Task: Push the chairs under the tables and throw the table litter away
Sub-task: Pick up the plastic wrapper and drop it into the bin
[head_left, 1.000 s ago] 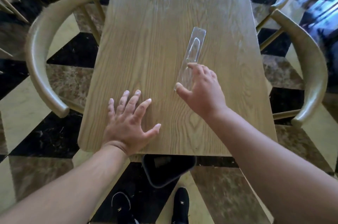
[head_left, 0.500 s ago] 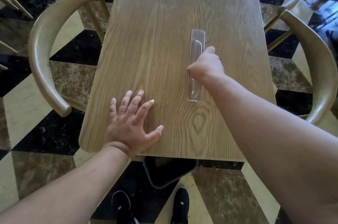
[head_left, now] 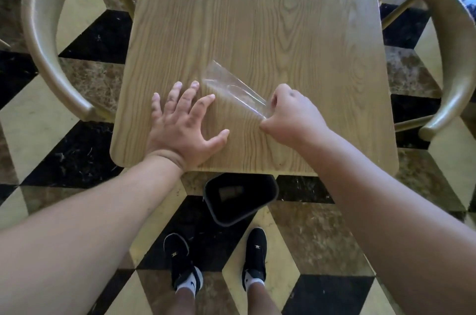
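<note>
Floor tiling in black, cream and brown marble is seen all round the wooden tabletop, at whose long sides two curved-back chairs are drawn up, the left chair and the right chair, both with their backs standing close against the edges. Below the near edge, a dark litter bin is set on the floor between the tabletop and the person's shoes, with something pale lying at its bottom. The left hand is laid flat with fingers spread on the near part of the tabletop, gripping nothing. The right hand is closed in a fist round one end of the clear plastic packaging, which is slanted away toward the left, its far end apparently lifted off the wood, though the transparency makes that hard to judge. The piece is judged to be very light, thin and fairly stiff, with a moulded hollow along its middle; it may flex or crackle under a tight grip and could slip, being smooth. Hold is best taken across an end, thumb against fingers, as is done now, so that it can be carried back and released over the bin.
</note>
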`<state>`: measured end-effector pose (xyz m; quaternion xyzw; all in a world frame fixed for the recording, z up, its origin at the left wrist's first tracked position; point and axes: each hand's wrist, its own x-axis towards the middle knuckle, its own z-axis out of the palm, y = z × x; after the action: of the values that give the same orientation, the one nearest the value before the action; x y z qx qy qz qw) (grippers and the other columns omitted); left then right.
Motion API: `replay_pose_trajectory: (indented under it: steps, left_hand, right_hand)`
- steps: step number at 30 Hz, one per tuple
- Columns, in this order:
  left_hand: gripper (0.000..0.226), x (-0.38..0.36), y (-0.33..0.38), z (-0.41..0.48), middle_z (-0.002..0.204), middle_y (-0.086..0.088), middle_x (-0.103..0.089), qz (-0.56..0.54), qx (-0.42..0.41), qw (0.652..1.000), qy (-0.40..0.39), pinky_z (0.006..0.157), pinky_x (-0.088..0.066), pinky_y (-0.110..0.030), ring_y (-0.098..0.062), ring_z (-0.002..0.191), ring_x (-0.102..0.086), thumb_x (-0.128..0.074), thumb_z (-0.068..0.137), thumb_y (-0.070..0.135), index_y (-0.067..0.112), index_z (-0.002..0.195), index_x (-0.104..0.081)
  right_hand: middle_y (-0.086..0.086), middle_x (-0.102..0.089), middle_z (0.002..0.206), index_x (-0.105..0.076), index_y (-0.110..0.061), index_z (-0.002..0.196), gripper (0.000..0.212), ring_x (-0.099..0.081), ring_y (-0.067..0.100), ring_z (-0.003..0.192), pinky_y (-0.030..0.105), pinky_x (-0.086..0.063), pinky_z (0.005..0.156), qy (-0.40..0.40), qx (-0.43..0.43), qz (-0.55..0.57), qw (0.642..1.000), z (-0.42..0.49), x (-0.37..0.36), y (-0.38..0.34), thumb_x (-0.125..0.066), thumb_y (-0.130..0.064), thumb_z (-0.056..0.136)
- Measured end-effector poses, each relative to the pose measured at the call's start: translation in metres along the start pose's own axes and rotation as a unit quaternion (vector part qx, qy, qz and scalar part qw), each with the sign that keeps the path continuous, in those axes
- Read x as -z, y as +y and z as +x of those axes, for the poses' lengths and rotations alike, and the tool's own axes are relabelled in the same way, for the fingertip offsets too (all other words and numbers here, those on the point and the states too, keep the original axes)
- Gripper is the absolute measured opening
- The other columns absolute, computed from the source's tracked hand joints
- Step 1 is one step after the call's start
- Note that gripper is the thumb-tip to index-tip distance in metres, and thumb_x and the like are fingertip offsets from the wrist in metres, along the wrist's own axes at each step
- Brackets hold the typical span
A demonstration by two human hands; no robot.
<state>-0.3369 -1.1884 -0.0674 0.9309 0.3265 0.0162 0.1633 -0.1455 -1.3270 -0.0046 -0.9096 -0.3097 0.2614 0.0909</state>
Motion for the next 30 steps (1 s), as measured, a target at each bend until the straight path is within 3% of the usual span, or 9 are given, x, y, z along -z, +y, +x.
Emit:
replay_pose_trajectory:
  steps: [4, 7, 9, 12, 16, 22, 26, 30]
  left_hand:
    - [0.085, -0.001, 0.000, 0.000, 0.174, -0.002, -0.025, 0.006, 0.001, 1.000, 0.002, 0.127, 0.004, -0.064, -0.028, 0.162, -0.008, -0.043, 0.083, 0.084, 0.038, 0.155, -0.042]
    - [0.085, -0.002, 0.000, -0.001, 0.174, -0.003, -0.024, 0.011, -0.001, 1.000, 0.004, 0.127, 0.003, -0.064, -0.029, 0.162, -0.008, -0.043, 0.084, 0.084, 0.037, 0.155, -0.041]
    - [0.087, -0.003, -0.001, 0.000, 0.175, -0.003, -0.022, 0.016, -0.002, 1.000, 0.000, 0.127, 0.003, -0.064, -0.029, 0.162, -0.007, -0.042, 0.084, 0.085, 0.037, 0.156, -0.040]
    - [0.088, -0.005, -0.001, 0.001, 0.175, -0.003, -0.023, 0.015, -0.001, 1.000, 0.003, 0.127, 0.003, -0.064, -0.030, 0.162, -0.008, -0.043, 0.083, 0.085, 0.035, 0.156, -0.041]
    - [0.084, -0.004, -0.002, 0.000, 0.175, -0.005, -0.022, 0.014, -0.003, 1.000, 0.003, 0.127, 0.004, -0.064, -0.031, 0.162, -0.007, -0.045, 0.087, 0.082, 0.034, 0.156, -0.041]
    - [0.084, -0.004, -0.002, 0.001, 0.175, -0.004, -0.022, 0.018, -0.004, 1.000, 0.002, 0.127, 0.004, -0.064, -0.030, 0.162, -0.006, -0.045, 0.087, 0.082, 0.035, 0.157, -0.040]
    - [0.084, -0.004, -0.002, 0.000, 0.174, -0.004, -0.023, 0.015, -0.006, 1.000, 0.000, 0.127, 0.003, -0.064, -0.030, 0.162, -0.006, -0.044, 0.087, 0.083, 0.035, 0.156, -0.041]
    - [0.084, -0.002, -0.002, 0.001, 0.175, -0.004, -0.022, 0.015, -0.007, 1.000, -0.002, 0.127, 0.004, -0.064, -0.030, 0.162, -0.005, -0.044, 0.087, 0.083, 0.035, 0.156, -0.040]
  right_hand:
    - [-0.010, -0.064, 0.089, -0.055, -0.025, 0.109, 0.023, -0.062, 0.013, 0.081, 0.039, -0.053, 0.067, 0.014, 0.053, 0.095, 0.994, -0.048, -0.009, 0.010, -0.067, -0.018, 0.091]
    - [-0.011, -0.066, 0.085, -0.057, -0.027, 0.097, 0.019, -0.061, 0.005, 0.077, 0.030, -0.051, 0.066, 0.006, 0.073, 0.180, 0.981, -0.094, -0.020, 0.014, -0.075, -0.023, 0.093]
    - [-0.009, -0.066, 0.083, -0.057, -0.027, 0.088, 0.020, -0.062, 0.006, 0.076, 0.032, -0.053, 0.066, 0.000, 0.089, 0.205, 0.975, -0.121, -0.033, 0.019, -0.077, -0.026, 0.092]
    - [-0.010, -0.066, 0.081, -0.060, -0.027, 0.085, 0.019, -0.063, 0.011, 0.077, 0.042, -0.055, 0.068, 0.004, 0.149, 0.167, 0.975, -0.146, -0.062, 0.031, -0.077, -0.030, 0.091]
    - [-0.012, -0.063, 0.087, -0.065, -0.024, 0.091, 0.009, -0.060, 0.013, 0.080, 0.041, -0.055, 0.067, -0.020, 0.218, 0.093, 0.971, -0.149, -0.107, 0.055, -0.071, -0.028, 0.096]
    - [-0.009, -0.066, 0.115, -0.070, -0.025, 0.110, 0.014, -0.065, 0.016, 0.103, 0.038, -0.057, 0.082, -0.078, 0.149, 0.062, 0.984, -0.114, -0.161, 0.087, -0.069, -0.023, 0.097]
    - [-0.003, -0.054, 0.149, -0.056, -0.026, 0.143, 0.046, -0.050, 0.022, 0.136, 0.044, -0.050, 0.106, -0.145, 0.084, 0.028, 0.985, -0.097, -0.179, 0.096, -0.069, -0.028, 0.099]
    - [-0.002, -0.058, 0.140, -0.057, -0.025, 0.140, 0.041, -0.054, 0.021, 0.130, 0.039, -0.051, 0.102, -0.184, 0.068, 0.004, 0.981, -0.095, -0.180, 0.092, -0.064, -0.036, 0.101]
